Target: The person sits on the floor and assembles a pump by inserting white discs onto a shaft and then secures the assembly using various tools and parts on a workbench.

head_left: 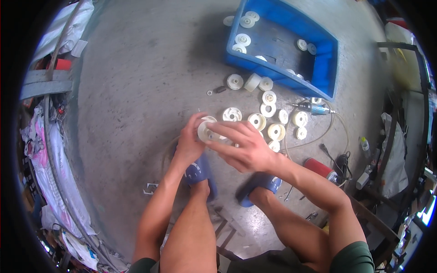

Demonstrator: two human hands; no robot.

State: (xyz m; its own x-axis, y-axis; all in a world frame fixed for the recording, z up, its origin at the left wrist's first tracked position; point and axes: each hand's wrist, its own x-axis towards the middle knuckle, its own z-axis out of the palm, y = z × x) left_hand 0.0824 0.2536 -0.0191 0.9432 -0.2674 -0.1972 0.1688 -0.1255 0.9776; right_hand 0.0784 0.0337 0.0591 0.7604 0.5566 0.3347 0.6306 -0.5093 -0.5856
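My left hand (189, 141) grips a round white plastic wheel (207, 130) from its left side. Over the same wheel lies my right hand (240, 146), fingers spread and pressing on its right face. Both hands hover above a grey concrete floor, just in front of my feet in blue slippers (198, 171). Several more white plastic wheels (266, 122) lie scattered on the floor just beyond my hands.
A blue plastic crate (326, 68) with several white wheels stands at the upper right. A small blue power tool (314, 108) with a cord lies beside it. A red can (320, 168) lies to the right. Cloth and clutter line the left edge.
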